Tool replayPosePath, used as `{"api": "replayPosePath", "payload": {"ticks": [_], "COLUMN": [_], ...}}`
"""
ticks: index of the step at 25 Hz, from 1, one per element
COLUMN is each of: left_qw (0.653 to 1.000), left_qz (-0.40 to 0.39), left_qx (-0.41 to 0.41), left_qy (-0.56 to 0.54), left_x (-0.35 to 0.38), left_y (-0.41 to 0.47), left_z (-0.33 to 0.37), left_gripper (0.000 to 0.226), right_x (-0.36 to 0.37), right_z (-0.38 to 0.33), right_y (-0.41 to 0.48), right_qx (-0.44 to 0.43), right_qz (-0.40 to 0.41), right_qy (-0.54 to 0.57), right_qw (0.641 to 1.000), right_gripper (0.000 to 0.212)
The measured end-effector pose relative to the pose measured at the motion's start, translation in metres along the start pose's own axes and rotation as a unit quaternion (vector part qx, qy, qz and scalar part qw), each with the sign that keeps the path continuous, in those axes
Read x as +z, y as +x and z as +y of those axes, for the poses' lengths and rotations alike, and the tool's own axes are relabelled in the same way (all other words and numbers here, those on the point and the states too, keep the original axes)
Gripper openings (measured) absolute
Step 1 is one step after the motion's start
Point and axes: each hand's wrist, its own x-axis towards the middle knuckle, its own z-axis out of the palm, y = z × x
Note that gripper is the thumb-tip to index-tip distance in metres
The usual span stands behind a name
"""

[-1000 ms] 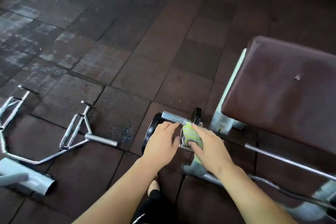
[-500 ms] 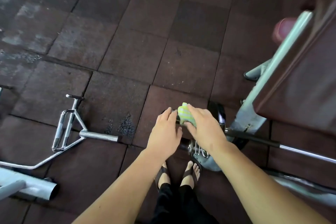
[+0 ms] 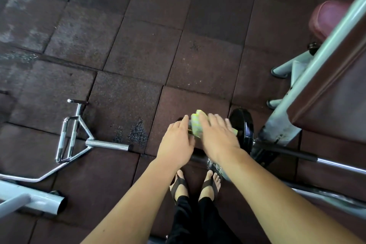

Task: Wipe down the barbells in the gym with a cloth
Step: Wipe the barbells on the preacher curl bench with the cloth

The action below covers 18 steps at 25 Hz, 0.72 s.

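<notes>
A barbell (image 3: 336, 164) lies on the floor under the bench, its black plate (image 3: 244, 127) just right of my hands. The sleeve end is hidden under my hands. My right hand (image 3: 217, 136) presses a yellow-green striped cloth (image 3: 196, 125) onto that end, fingers laid over the cloth. Touching the cloth's left side, my left hand (image 3: 176, 142) rests over the bar's tip; what it grips is hidden. A spring collar (image 3: 214, 165) shows below my right wrist.
A chrome triceps bar (image 3: 73, 138) lies on the rubber floor tiles at the left, above a grey steel tube (image 3: 35, 200). A maroon padded bench (image 3: 334, 93) on a grey frame fills the right side. My sandalled feet (image 3: 196, 184) stand just behind the barbell.
My view has tilted downward and closer, bringing my feet into sight. My right hand has slid the cloth along the sleeve toward its outer end. The left hand stays on the bar's tip.
</notes>
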Motion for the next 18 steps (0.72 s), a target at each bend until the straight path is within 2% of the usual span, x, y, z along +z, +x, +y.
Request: {"api": "replayPosePath", "payload": {"ticks": [3, 6, 9, 12, 15, 18], "left_qw": [1.0, 1.0, 1.0, 1.0, 1.0, 1.0], "left_qz": [-0.025, -0.017, -0.006, -0.009, -0.006, 0.008], "left_qx": [-0.007, 0.0, 0.006, 0.014, 0.016, 0.012], "left_qy": [0.0, -0.009, -0.009, -0.007, -0.004, -0.001], "left_x": [0.0, -0.002, -0.003, -0.004, -0.007, -0.009], "left_y": [-0.003, -0.004, -0.009, -0.011, -0.012, -0.011], "left_z": [0.003, 0.0, -0.003, -0.005, -0.005, -0.006], "left_gripper": [0.068, 0.068, 0.071, 0.07, 0.069, 0.067], "right_x": [-0.004, -0.004, 0.004, 0.015, 0.025, 0.038], "right_z": [0.006, -0.012, -0.019, -0.006, -0.008, -0.023], "right_y": [-0.01, 0.009, 0.007, -0.021, -0.03, -0.012], "right_qx": [0.071, 0.025, -0.032, 0.008, 0.024, -0.048], "right_qz": [-0.027, -0.023, 0.013, 0.046, 0.055, 0.104], "right_qy": [-0.026, 0.01, 0.009, -0.022, -0.025, -0.038], "right_qw": [0.997, 0.999, 0.999, 0.999, 0.998, 0.993], "right_gripper": [0.083, 0.08, 0.095, 0.1, 0.09, 0.088]}}
